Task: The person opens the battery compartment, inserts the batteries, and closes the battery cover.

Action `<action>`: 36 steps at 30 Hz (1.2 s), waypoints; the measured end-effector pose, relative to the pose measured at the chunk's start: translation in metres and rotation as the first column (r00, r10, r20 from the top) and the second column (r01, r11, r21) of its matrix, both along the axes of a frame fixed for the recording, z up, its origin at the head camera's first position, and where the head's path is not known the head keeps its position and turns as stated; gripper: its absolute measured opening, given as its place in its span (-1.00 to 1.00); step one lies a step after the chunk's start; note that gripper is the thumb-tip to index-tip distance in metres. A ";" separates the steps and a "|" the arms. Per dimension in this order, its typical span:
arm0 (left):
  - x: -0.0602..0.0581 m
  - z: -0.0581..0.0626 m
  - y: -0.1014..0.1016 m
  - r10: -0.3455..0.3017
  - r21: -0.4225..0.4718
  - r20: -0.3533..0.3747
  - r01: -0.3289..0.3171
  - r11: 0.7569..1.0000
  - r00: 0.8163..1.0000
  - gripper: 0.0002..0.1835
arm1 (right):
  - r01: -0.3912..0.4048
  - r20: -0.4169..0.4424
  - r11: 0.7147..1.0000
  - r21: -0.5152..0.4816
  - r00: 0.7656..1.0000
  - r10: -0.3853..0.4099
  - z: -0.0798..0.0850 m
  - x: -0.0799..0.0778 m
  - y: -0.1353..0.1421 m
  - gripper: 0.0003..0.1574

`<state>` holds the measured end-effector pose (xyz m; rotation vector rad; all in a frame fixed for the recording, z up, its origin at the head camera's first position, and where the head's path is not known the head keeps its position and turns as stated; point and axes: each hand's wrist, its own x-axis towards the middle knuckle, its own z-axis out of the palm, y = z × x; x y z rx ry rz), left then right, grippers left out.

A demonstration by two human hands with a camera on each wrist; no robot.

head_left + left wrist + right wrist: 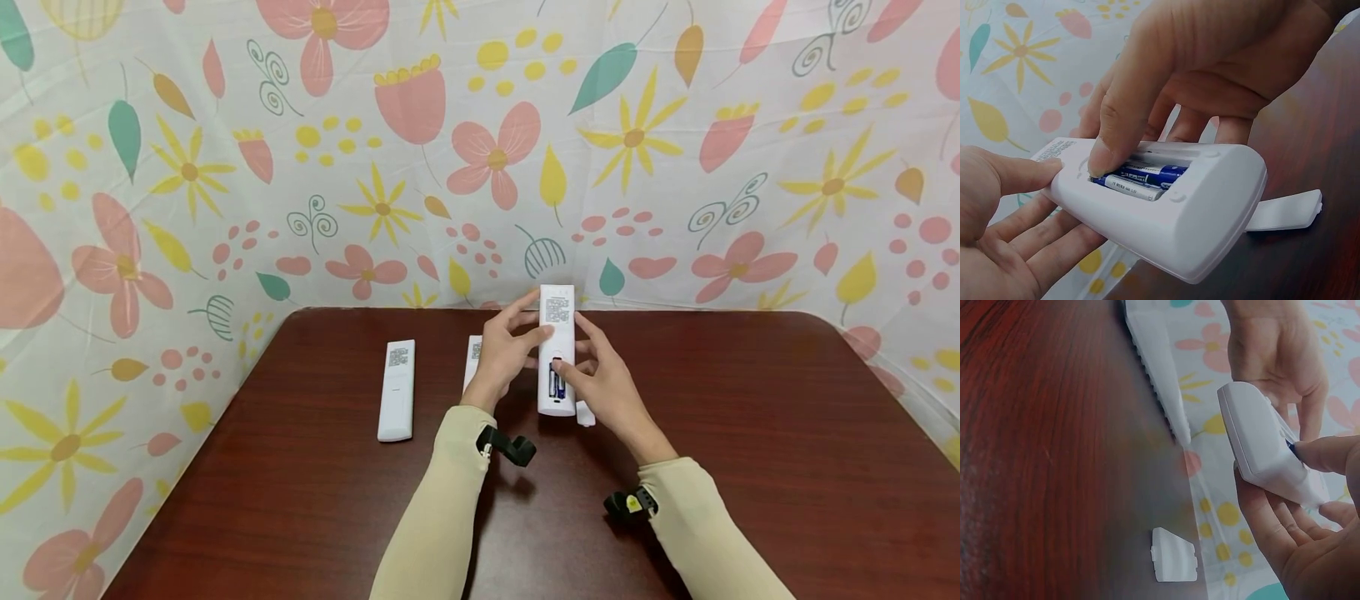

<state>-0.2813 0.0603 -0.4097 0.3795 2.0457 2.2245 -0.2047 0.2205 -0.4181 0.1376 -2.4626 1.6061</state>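
A white remote control [561, 342] is held up off the table, its back toward me and its battery compartment uncovered. Two blue-and-silver batteries [1138, 187] lie side by side inside. My left hand [501, 354] grips the remote's upper part, thumb on the back near the printed label and fingers beneath. Around the lower part, my right hand [611, 390] holds it from the right, fingers underneath. The right thumb [1105, 150] presses at the inner end of the batteries, hiding their tips. A loose white battery cover [1174, 557] lies on the table below the remote.
Another white remote [396, 392] lies back up on the dark wooden table [300, 500], to the left. A further white remote [473, 362] is partly hidden behind my left hand. A flower-patterned cloth [495, 158] hangs along the table's far edge.
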 end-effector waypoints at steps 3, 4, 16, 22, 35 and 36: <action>0.000 0.000 0.000 -0.001 0.001 -0.005 0.001 1.000 1.000 -0.37 | -0.002 0.001 1.000 0.007 1.000 0.002 0.000 -0.001 0.001 0.04; -0.001 0.000 0.000 -0.002 0.002 -0.006 0.002 1.000 1.000 -0.37 | -0.003 0.002 1.000 0.009 1.000 0.003 0.000 -0.001 0.001 0.04; -0.001 -0.001 0.000 0.002 0.006 0.018 -0.002 1.000 1.000 -0.36 | -0.033 0.004 0.999 0.033 0.999 0.033 0.002 0.000 0.004 0.03; -0.001 -0.002 -0.001 0.012 -0.005 0.016 -0.011 1.000 1.000 -0.37 | -0.034 0.018 0.999 0.037 0.999 0.033 0.003 0.000 0.007 -0.06; -0.003 -0.001 -0.004 0.030 0.003 0.034 -0.030 1.000 0.999 -0.36 | 0.013 -0.005 0.993 0.120 1.000 -0.013 0.005 -0.001 0.023 -0.27; -0.003 -0.001 -0.004 0.029 0.004 0.036 -0.029 1.000 0.999 -0.36 | 0.018 -0.012 0.988 0.155 1.000 -0.016 0.005 -0.001 0.025 -0.30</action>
